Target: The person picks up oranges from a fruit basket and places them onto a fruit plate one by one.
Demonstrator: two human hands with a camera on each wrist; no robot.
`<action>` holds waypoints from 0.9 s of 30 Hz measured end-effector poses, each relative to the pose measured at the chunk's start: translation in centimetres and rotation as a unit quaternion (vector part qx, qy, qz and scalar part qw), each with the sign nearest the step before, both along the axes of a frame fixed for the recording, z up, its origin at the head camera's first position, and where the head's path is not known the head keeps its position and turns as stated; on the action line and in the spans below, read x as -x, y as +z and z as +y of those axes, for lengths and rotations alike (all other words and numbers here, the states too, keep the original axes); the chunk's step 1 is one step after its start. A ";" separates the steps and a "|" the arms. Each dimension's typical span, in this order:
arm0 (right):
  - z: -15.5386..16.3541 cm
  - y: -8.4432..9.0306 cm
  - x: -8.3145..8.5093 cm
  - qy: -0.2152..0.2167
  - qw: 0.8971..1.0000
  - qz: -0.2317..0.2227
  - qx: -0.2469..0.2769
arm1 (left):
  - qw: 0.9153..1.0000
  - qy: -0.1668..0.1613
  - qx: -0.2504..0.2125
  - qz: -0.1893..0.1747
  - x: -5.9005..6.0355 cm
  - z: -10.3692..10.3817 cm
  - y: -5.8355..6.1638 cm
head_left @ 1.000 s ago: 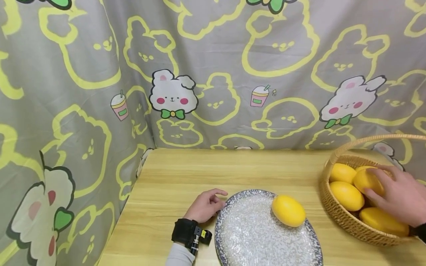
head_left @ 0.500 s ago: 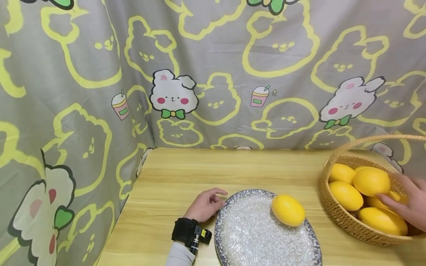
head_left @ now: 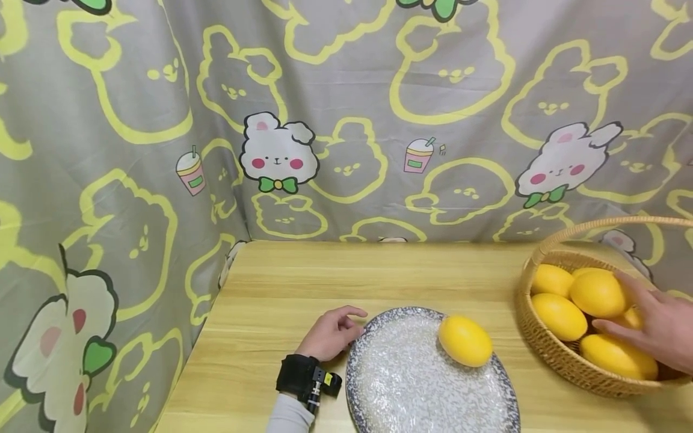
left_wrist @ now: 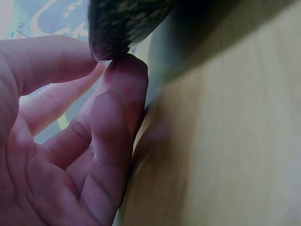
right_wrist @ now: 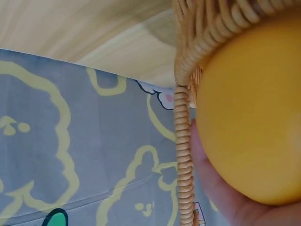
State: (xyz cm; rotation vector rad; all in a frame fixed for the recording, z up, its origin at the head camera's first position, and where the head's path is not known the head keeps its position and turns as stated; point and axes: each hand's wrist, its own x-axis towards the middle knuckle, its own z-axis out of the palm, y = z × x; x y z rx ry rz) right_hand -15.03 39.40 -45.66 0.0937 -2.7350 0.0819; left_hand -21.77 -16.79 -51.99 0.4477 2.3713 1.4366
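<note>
While four lemons [head_left: 560,315] fill the basket [head_left: 547,346], one lemon [head_left: 464,341] sits plated.

A woven wicker basket [head_left: 547,352], smooth matt yellow melons [head_left: 597,293], a glossy speckled ceramic plate [head_left: 400,385], a wood-grain table [head_left: 303,282].

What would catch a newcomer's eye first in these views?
The wicker basket of yellow melons at the table's right edge, with the right hand gripping the top melon. Next, a single melon on the speckled plate, whose left rim the left hand touches.
</note>
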 end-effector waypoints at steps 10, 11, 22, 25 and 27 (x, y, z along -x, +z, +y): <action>0.7 0.7 0.9 -0.019 0.995 -0.100 0.013 | 1.000 0.002 0.001 -0.004 0.0 0.0 0.0; 0.8 0.8 0.9 -0.015 0.994 -0.103 0.015 | 1.000 0.002 0.001 -0.004 0.0 0.0 0.1; 0.3 1.7 0.9 -0.012 0.991 -0.134 -0.021 | 1.000 -0.001 0.004 0.001 0.0 0.1 0.1; 0.1 1.4 0.8 0.006 0.994 -0.101 -0.036 | 1.000 -0.001 0.009 0.006 0.0 0.1 0.1; 0.0 1.3 0.6 0.016 0.995 -0.089 -0.040 | 1.000 -0.002 0.009 0.010 0.1 0.1 0.1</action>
